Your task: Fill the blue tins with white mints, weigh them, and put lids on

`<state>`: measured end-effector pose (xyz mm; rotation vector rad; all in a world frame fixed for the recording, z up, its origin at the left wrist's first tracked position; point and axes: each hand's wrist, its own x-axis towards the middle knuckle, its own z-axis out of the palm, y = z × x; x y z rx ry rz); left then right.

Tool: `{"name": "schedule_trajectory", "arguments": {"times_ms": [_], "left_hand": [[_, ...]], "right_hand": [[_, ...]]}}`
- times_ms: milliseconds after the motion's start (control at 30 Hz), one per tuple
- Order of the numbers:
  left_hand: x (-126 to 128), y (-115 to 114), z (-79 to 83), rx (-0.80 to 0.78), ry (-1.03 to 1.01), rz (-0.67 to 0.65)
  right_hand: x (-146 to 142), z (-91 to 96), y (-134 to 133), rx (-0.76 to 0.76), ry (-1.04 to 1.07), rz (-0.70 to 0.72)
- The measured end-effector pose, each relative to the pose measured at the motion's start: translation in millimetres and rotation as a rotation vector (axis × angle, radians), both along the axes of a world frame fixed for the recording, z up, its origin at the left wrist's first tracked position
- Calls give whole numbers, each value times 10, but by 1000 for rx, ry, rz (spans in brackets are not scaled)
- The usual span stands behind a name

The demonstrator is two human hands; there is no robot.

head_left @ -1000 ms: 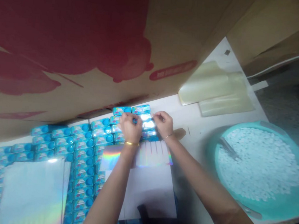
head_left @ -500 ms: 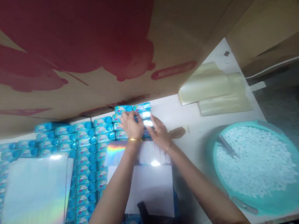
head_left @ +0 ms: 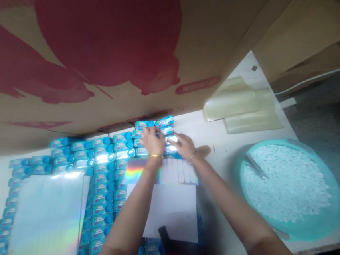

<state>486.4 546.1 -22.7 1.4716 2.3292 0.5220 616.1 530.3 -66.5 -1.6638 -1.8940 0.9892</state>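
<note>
Several rows of small blue cases (head_left: 103, 199) with printed labels and a round blue spot at one end cover the table. At the far right of the rows, my left hand (head_left: 153, 141) rests with bent fingers pressed together over the cases; what lies under its fingertips is hidden. Beside it, my right hand (head_left: 184, 145) touches a shiny case (head_left: 172, 139) from the right, its fingers stretched out. Below my hands lies a shiny rainbow sheet (head_left: 134, 171) with cut strips at its right, above a plain white sheet (head_left: 176, 212).
A stack of glossy sheets (head_left: 49, 212) covers cases at the left. On the right stands a turquoise basin (head_left: 335, 207) of small white pieces with a metal tool (head_left: 255, 165) in it. Yellowish plastic sheets (head_left: 250, 107) lie behind. A printed cardboard box (head_left: 204, 46) rises at the back.
The view has shifted slightly, moving the cases a little to the right in the picture. My hands stay at the same cases, with small finger movements; my right hand lies a bit flatter.
</note>
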Motion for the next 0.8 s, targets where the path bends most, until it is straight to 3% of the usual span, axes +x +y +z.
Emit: {"name": "schedule_trajectory", "arguments": {"times_ms": [100, 300, 433, 567, 700, 800], "left_hand": [[1, -6, 24, -27, 35, 6], [3, 4, -35, 15, 17, -4], [-141, 27, -47, 36, -113, -47], [-528, -197, 123, 131, -297, -392], [-843, -692, 275, 44, -51, -768], [-890, -1047, 247, -42, 125, -877]], "right_hand": [[8, 54, -45, -19, -161, 14], [8, 88, 4, 3, -130, 90], [22, 326, -218, 136, -295, 43], [-163, 529, -763, 284, -208, 189], [-378, 433, -1147, 289, -217, 256], [-405, 309, -1215, 307, -239, 230]]}}
